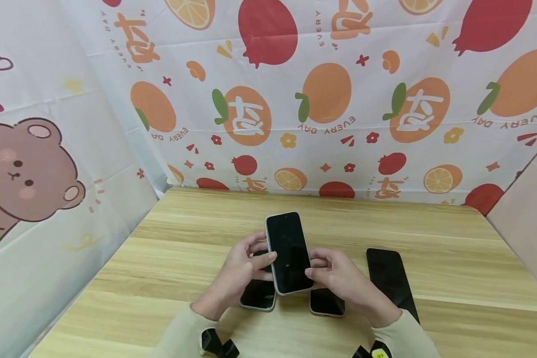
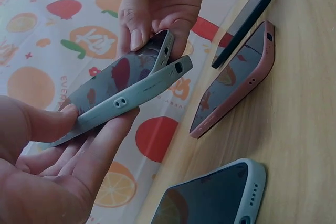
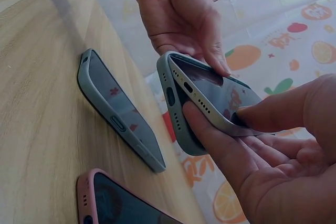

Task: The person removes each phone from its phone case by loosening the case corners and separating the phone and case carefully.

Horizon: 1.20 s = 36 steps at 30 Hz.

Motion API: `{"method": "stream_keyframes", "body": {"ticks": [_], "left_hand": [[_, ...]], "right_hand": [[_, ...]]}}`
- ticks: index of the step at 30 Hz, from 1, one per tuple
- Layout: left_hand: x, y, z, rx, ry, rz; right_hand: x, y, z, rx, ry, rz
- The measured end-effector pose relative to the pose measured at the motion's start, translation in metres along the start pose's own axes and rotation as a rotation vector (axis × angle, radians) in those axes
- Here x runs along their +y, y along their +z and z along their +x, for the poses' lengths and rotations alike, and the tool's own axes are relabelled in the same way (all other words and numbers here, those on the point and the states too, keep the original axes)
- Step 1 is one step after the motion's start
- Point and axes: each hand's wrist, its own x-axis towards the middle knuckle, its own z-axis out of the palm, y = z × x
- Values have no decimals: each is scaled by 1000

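Observation:
Above the table, both hands hold a phone [image 1: 290, 253] with a dark screen facing up. Its pale green case [image 2: 149, 87] is parted from it at the bottom end, where a gap shows, while the far end still sits together. My left hand [image 1: 237, 268] grips the left side, thumb on the front edge and fingers beneath the case. At the bottom right corner my right hand [image 1: 340, 273] pinches the phone, thumb on the screen. In the right wrist view, its index finger [image 3: 202, 121] is in the gap between phone and case.
Below the hands lie a grey-green-cased phone [image 1: 258, 296] on the left and a pink-cased phone [image 1: 326, 302] on the right. A larger black phone [image 1: 389, 273] lies further right, partly behind the right forearm. The wooden table [image 1: 138, 293] meets a fruit-print cloth [image 1: 291, 164] at the back.

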Motion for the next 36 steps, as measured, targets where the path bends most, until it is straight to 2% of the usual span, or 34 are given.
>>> {"method": "stream_keyframes", "body": {"ticks": [7,18,27,36], "left_hand": [[0,-6,-1,55,-7,-12],[-4,-29,-8,140,-39,54],[-2,-56,-18,223,-54,82],[0,-76,-25,266,-61,149]], "right_hand": [[1,-2,3,22,1,-22],[4,-13,6,66,20,-52],[3,-21,11,84,55,-2],[1,-24,32,91,75,55]]}}
